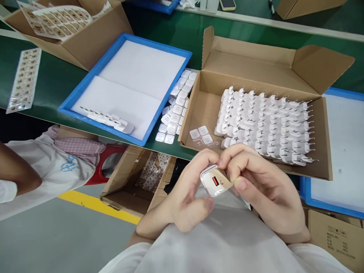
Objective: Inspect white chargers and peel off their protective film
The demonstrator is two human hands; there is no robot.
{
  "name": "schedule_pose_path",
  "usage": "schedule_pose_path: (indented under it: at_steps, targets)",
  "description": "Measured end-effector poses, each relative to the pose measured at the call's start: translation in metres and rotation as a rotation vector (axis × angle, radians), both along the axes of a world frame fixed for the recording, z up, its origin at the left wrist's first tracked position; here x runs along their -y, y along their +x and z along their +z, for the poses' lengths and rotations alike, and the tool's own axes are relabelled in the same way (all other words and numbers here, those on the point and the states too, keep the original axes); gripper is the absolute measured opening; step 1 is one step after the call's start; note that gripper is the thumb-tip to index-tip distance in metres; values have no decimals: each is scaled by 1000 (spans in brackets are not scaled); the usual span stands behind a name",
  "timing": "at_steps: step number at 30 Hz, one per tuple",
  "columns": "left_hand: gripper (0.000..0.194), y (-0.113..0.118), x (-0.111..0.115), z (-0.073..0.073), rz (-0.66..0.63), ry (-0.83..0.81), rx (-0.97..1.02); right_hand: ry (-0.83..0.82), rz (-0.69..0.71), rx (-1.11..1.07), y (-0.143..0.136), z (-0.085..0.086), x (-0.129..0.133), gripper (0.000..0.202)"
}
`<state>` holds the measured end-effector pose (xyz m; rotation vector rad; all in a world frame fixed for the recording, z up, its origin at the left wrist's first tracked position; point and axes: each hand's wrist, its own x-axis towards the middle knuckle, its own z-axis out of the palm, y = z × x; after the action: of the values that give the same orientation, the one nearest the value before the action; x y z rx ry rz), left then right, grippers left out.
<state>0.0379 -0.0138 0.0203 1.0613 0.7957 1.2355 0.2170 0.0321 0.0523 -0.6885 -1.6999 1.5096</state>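
Note:
Held in front of my body is a white USB charger (209, 182) with an orange-red USB port in its face. My left hand (189, 199) grips it from the left, fingers curled behind and thumb apart below. A thin, shiny film (226, 182) lies at the charger's right side, its corner pinched between the thumb and fingers of my right hand (260, 185). Whether the film sticks to the face cannot be made out. Beyond my hands stands an open cardboard box (196, 110) with rows of white plug chargers (264, 121), pins upward. Several square charger faces (201, 134) show at its left.
More white chargers (178, 108) lie between the box and a blue-rimmed tray (122, 38). A sticker sheet (24, 79) lies at left, below a carton (93, 34) of such sheets. Another blue tray (305, 193) is at right. A co-worker's arm (19, 170) is at left.

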Motion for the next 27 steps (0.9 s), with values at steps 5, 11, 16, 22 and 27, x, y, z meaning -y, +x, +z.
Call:
schedule_pose_path:
  at_steps: [5, 11, 16, 22, 27]
  targets:
    - [34, 2, 0, -1, -7, 32, 33, -325, 41, -273, -3, -10, 0, 20]
    - [37, -4, 2, -4, 44, 69, -6, -376, 50, -483, 0, -23, -17, 16]
    - [40, -12, 7, -3, 59, 63, -79, -138, -202, -157, -4, -33, -10, 21]
    - [45, -28, 27, -12, 31, 84, -147, 61, -139, 25, -14, -34, -3, 21]
    - [65, -101, 53, -66, 590, -379, -342, 166, -278, 47, -4, -41, -13, 14]
